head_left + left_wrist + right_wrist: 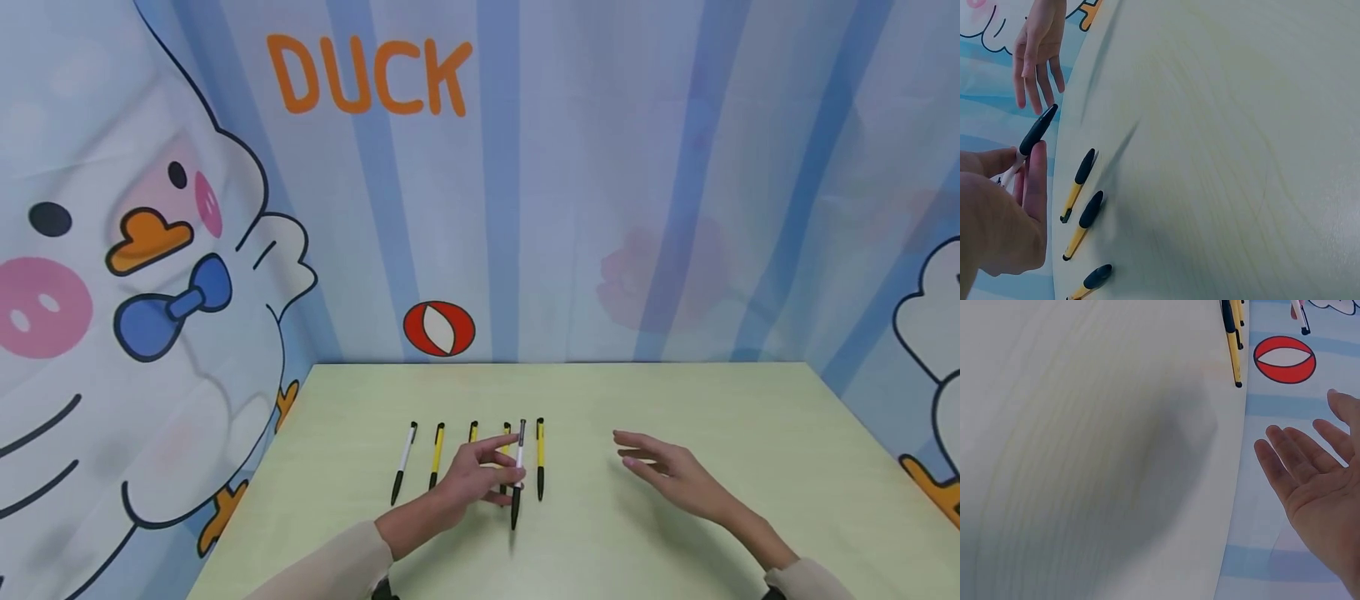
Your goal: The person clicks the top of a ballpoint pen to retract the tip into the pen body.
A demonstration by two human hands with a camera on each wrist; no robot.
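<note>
My left hand (476, 479) pinches a white pen (520, 454) between thumb and fingers. Its black grip end (1038, 130) points down toward me in the head view, held above the table. Around that hand several yellow pens with black grips lie in a row; one yellow pen (540, 458) is just right of the held pen, and others are partly hidden behind the fingers. Another white pen (403, 462) lies at the row's left end. To the right, my right hand (678, 479) hovers over the table with fingers extended and nothing in it.
The pale yellow-green table (750, 417) reaches back to a blue striped cloth backdrop (570, 208) printed with ducks and the word DUCK. Both hands cast shadows on the tabletop.
</note>
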